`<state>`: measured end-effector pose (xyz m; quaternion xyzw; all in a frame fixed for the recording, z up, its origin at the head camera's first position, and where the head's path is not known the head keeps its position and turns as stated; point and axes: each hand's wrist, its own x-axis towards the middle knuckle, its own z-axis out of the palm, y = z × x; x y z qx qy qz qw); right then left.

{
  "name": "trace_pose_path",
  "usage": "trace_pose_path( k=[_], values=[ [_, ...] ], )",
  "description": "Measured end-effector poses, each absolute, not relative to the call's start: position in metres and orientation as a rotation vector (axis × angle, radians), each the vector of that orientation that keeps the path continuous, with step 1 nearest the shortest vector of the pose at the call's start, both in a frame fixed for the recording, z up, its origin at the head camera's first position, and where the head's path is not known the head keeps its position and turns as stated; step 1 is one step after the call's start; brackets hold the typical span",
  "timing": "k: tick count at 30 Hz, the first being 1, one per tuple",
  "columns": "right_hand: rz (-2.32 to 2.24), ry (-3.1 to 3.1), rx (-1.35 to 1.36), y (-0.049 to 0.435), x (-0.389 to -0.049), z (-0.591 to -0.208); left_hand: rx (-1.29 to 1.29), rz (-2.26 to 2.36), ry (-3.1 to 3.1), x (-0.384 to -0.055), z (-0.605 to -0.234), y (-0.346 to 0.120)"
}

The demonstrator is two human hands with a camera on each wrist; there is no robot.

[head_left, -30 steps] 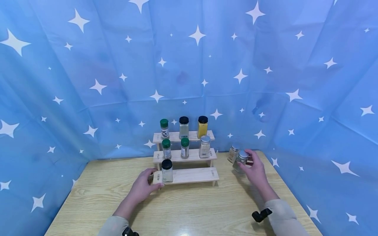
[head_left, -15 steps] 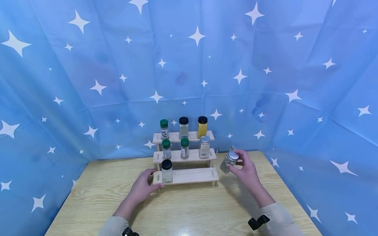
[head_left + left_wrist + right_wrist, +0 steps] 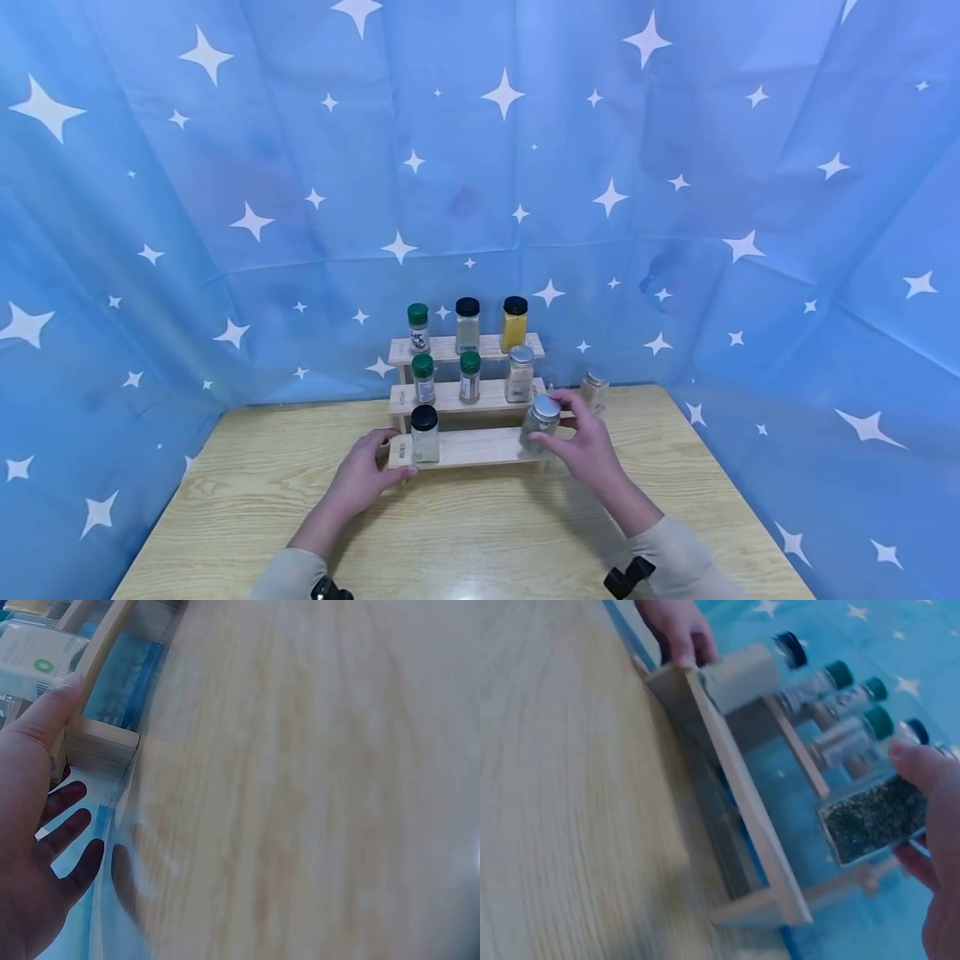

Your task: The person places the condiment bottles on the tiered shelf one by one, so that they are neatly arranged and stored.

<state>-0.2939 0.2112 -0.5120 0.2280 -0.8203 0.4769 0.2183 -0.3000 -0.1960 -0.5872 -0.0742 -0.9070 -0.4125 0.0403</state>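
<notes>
My right hand (image 3: 588, 446) grips a clear spice jar (image 3: 539, 423) with a silver lid, held over the right end of the bottom step of a three-tier wooden spice rack (image 3: 480, 447). Dark green flakes show inside this jar (image 3: 874, 817) in the right wrist view. At the rack's left end, my left hand (image 3: 362, 473) holds the bottom step, thumb at the front edge and fingers toward the back. Beside that hand, a black-lidded jar (image 3: 424, 442) with pale contents stands on the same step. In the left wrist view the thumb (image 3: 49, 712) lies along the wooden edge.
The middle step bears two green-lidded jars and a silver-lidded jar (image 3: 520, 379). On the top step are a green-lidded jar (image 3: 418, 333), a black-lidded jar (image 3: 467, 329) and a yellow-filled jar (image 3: 514, 329). Another silver-lidded jar (image 3: 595, 392) stands on the table (image 3: 450, 533), behind my right hand.
My right hand has lifted the silver-lidded spice jar from the table's right side and carried it left over the bottom step. The left hand stays at the rack's left end.
</notes>
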Motion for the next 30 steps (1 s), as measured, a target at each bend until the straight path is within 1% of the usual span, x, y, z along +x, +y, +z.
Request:
trace_pose_path(
  k=[14, 25, 30],
  values=[
    [1.384, -2.249, 0.674, 0.143, -0.301, -0.52, -0.212, -1.297, -2.774, -0.299, -0.585, -0.195],
    [1.334, -2.359, 0.519, 0.105, -0.299, -0.521, -0.222, -1.284, -2.773, -0.3, -0.589, -0.197],
    [1.333, -2.374, 0.493, 0.094, -0.302, -0.521, -0.23, -1.283, -2.772, -0.3, -0.589, -0.197]
  ],
)
